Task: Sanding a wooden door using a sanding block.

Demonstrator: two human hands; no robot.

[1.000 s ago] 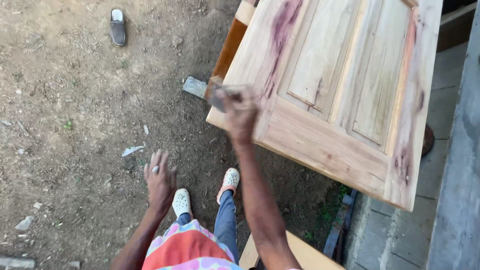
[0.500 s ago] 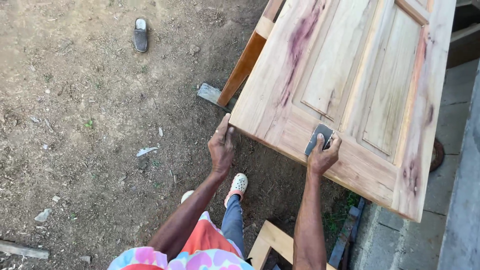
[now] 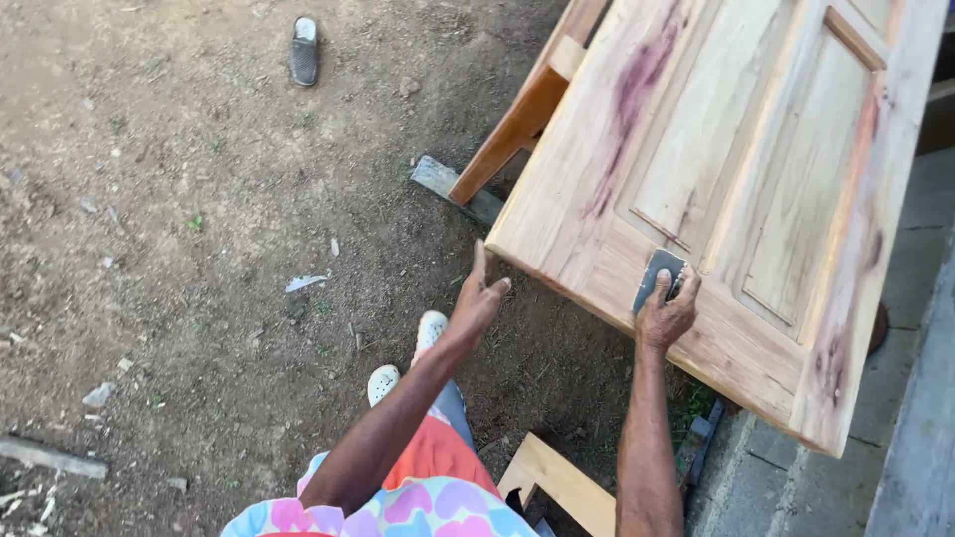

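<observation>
A pale wooden panelled door (image 3: pixel 756 179) with purple-red streaks lies flat on a wooden stand. My right hand (image 3: pixel 667 313) presses a grey sheet of sandpaper (image 3: pixel 659 273) onto the door's bottom rail, near its lower panel edge. My left hand (image 3: pixel 477 293) hovers with fingers spread just off the door's near left corner, holding nothing. My feet in white perforated clogs (image 3: pixel 383 383) stand on the dirt below.
An orange-brown wooden leg (image 3: pixel 512 134) of the stand slants down to a grey block (image 3: pixel 448 184) on the dirt. A dark shoe (image 3: pixel 304 50) lies far off. A light plank (image 3: pixel 562 482) sits by my legs; concrete paving (image 3: pixel 786 487) runs on the right.
My left hand has let go of the door's corner and now hangs open beside it. My right hand stays on the sandpaper, after swinging from the corner to the bottom rail a second ago.
</observation>
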